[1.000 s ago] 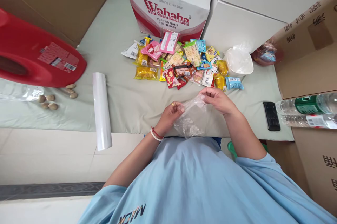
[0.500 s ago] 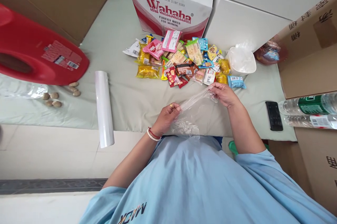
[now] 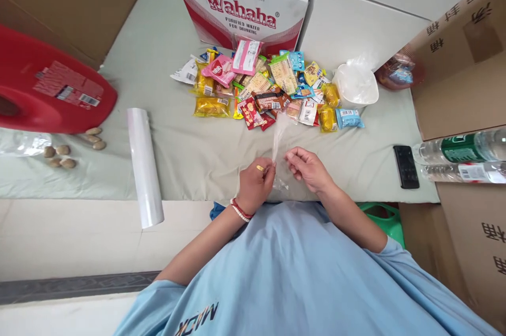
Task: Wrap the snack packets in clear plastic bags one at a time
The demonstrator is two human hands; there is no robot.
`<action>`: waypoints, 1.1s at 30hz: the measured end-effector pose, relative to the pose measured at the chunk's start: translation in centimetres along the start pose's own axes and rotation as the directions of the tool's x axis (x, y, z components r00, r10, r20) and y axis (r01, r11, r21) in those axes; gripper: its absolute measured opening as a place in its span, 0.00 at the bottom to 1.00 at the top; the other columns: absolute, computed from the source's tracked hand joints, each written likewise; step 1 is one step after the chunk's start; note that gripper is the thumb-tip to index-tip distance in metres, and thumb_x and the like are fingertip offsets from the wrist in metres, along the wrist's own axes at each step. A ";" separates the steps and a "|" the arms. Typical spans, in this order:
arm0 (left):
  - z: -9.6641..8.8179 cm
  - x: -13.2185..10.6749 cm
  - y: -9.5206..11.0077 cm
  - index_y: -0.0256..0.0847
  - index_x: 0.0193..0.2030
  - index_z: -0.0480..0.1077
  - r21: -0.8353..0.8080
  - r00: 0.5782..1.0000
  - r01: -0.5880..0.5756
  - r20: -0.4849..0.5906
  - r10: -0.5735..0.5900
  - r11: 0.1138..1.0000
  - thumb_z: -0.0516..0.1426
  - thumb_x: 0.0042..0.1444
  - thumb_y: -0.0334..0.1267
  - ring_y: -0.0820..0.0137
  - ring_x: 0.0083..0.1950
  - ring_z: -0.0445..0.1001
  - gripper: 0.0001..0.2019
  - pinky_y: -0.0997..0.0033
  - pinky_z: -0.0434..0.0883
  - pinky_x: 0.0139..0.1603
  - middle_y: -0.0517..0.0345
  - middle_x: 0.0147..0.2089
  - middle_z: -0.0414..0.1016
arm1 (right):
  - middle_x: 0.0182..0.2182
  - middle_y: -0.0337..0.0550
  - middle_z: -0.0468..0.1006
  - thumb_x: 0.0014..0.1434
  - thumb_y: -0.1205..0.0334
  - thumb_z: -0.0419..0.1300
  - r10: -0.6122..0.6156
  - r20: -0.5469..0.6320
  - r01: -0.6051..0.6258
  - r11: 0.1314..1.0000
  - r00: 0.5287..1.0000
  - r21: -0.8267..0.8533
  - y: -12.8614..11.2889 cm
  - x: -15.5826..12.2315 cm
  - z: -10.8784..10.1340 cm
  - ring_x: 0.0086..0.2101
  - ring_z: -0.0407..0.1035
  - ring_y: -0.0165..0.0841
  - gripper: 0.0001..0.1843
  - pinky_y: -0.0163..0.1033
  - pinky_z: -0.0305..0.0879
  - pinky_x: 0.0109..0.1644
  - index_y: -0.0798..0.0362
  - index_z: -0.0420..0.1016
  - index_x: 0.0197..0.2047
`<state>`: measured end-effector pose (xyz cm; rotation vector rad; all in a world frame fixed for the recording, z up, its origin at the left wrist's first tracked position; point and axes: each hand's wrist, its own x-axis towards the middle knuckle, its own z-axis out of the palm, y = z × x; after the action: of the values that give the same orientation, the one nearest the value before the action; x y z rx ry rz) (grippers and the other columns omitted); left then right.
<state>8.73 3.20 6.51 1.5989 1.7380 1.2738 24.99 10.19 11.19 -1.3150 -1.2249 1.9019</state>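
Just beyond the blue shirt (image 3: 300, 273), I see the left hand (image 3: 256, 184) pinching a clear plastic bag (image 3: 279, 137) above the table (image 3: 197, 159), the right hand (image 3: 310, 170) near it with fingers curled, holding something or not I cannot tell, and farther, snack packets (image 3: 259, 87) before a box (image 3: 241, 15).

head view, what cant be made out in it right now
Head view, gripped part of the thin clear plastic bag: covered by the left hand.
Head view, whether the right hand touches it: too transparent to tell.
Head view, bottom pieces in the colourful pile of wrapped snacks: hidden by those on top.
Head view, left end of the red plastic jug: cut off by the left edge.
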 end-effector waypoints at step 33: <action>-0.6 4.2 2.3 0.42 0.44 0.74 -0.510 0.924 0.362 0.084 -0.374 0.780 0.69 0.53 0.47 0.70 0.39 0.72 0.17 0.68 0.71 0.46 0.58 0.40 0.75 | 0.34 0.42 0.70 0.69 0.72 0.53 -0.739 0.234 0.586 0.257 0.631 -0.768 2.2 -0.4 -0.3 0.35 0.67 0.34 0.26 0.39 0.66 0.38 0.42 0.79 0.63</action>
<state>8.52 6.75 9.81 0.8852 1.4490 1.4009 25.57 8.93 9.34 -0.9642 -2.2226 0.5308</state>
